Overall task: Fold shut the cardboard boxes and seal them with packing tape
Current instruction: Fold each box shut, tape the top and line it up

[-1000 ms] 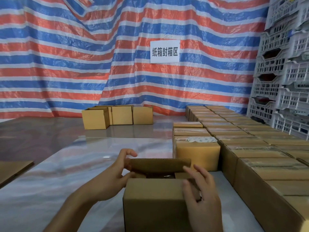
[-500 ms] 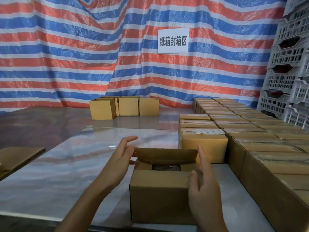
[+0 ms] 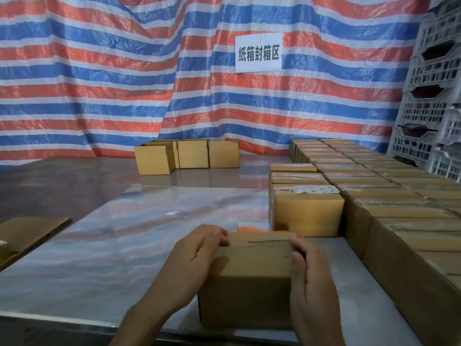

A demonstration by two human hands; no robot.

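Left hand (image 3: 197, 258) and right hand (image 3: 311, 278) gripped the box (image 3: 249, 283), flaps pressed flat; taping looked still to come, sealed boxes (image 3: 306, 213) alongside.

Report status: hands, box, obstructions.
Holding small brown cardboard box: left hand, right hand; flaps folded down. No tape visible on it. Behind it, orange object, mostly hidden.

Even soft light; glossy table (image 3: 154, 221) glare; edges bowed
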